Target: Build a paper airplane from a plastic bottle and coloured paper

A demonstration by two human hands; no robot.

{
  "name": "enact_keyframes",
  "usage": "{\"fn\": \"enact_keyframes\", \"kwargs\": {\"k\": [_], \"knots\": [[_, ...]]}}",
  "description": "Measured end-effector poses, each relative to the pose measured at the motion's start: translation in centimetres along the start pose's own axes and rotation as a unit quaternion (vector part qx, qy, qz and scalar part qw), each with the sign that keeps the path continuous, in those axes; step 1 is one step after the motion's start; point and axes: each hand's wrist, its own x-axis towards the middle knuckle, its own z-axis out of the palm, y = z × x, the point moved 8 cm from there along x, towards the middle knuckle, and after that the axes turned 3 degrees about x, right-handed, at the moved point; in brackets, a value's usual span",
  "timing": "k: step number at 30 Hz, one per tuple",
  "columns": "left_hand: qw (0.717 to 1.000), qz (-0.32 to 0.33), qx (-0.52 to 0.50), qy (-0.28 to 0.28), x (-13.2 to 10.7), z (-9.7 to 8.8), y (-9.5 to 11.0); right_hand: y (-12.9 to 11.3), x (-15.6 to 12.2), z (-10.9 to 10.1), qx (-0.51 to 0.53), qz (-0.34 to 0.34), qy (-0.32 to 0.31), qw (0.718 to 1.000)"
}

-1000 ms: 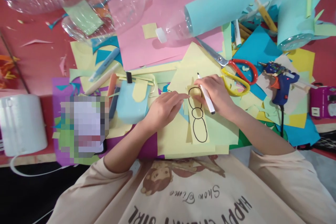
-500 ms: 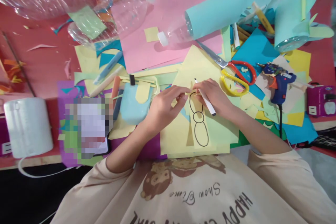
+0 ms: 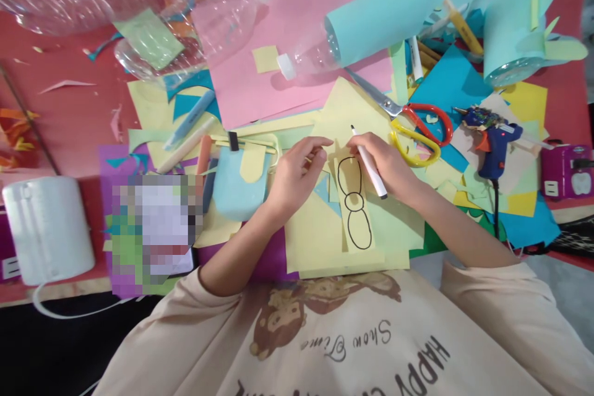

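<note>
My right hand (image 3: 387, 164) grips a white marker (image 3: 370, 164), its black tip pointing away from me and off the paper. Left of it lies a pale yellow paper strip (image 3: 359, 229) with a black outline of two long ovals joined by a small circle. My left hand (image 3: 297, 176) hovers by the strip's upper left, thumb and forefinger apart with nothing between them; its other fingers curl under, partly hidden. Beneath the strip are larger pale yellow sheets (image 3: 313, 235). Scissors (image 3: 396, 114) with red and yellow handles rest beyond my right hand.
A blue glue gun (image 3: 494, 151) lies at the right on paper scraps. Beyond the sheets, a bottle wrapped in light blue paper (image 3: 380, 15) lies on pink paper (image 3: 288, 18). Left are a light blue pouch-like piece (image 3: 239, 192), a blurred-out phone (image 3: 167, 229) and a white device (image 3: 49, 229).
Both hands have drawn apart from the strip's top end, uncovering more of the upper oval. The marker has shifted slightly right with my right hand.
</note>
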Motion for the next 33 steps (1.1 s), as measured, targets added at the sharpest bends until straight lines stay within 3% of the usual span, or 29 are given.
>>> {"fn": "enact_keyframes", "kwargs": {"k": [5, 9, 11, 13, 15, 17, 20, 22, 25, 29, 31, 33], "knots": [[0.993, -0.053, -0.097, -0.037, -0.1, 1.0, -0.7, 0.0, 1.4, -2.3, 0.115, 0.048, 0.092, 0.988], [0.989, -0.073, -0.037, -0.119, -0.9, 2.4, -0.7, -1.3, 3.2, -4.5, 0.191, 0.018, 0.16, 0.968], [0.992, -0.082, -0.016, -0.099, -0.9, 1.9, -0.8, -1.5, 3.8, -5.4, 0.183, 0.009, 0.18, 0.966], [0.994, -0.094, -0.047, -0.012, -0.7, 0.3, -1.3, -1.6, 4.2, -5.8, 0.144, 0.0, 0.18, 0.973], [0.985, -0.095, -0.106, 0.097, -0.7, -1.5, -1.9, -1.7, 4.7, -5.1, 0.061, -0.022, 0.137, 0.988], [0.968, -0.092, -0.168, 0.164, -0.7, -2.6, -2.4, -1.9, 5.1, -3.1, -0.053, -0.062, 0.047, 0.996], [0.951, -0.103, -0.235, 0.174, -0.7, -2.3, -2.9, -1.6, 5.0, 0.5, -0.158, -0.12, -0.085, 0.977], [0.943, -0.115, -0.264, 0.166, -0.7, -1.8, -3.0, -1.3, 4.8, 1.6, -0.165, -0.129, -0.116, 0.971], [0.929, -0.161, -0.291, 0.164, -0.9, -1.3, -3.3, -1.3, 4.2, 0.9, -0.152, -0.091, -0.106, 0.979], [0.918, -0.223, -0.29, 0.152, -1.3, -0.9, -3.7, -1.3, 2.5, -2.3, -0.059, 0.04, -0.016, 0.997], [0.922, -0.222, -0.286, 0.141, -1.4, -0.7, -3.3, -0.9, 1.3, -2.9, 0.031, 0.127, 0.008, 0.991], [0.924, -0.22, -0.287, 0.123, -1.6, -0.2, -2.9, -0.9, 0.3, -2.2, 0.103, 0.176, -0.007, 0.979]]}}
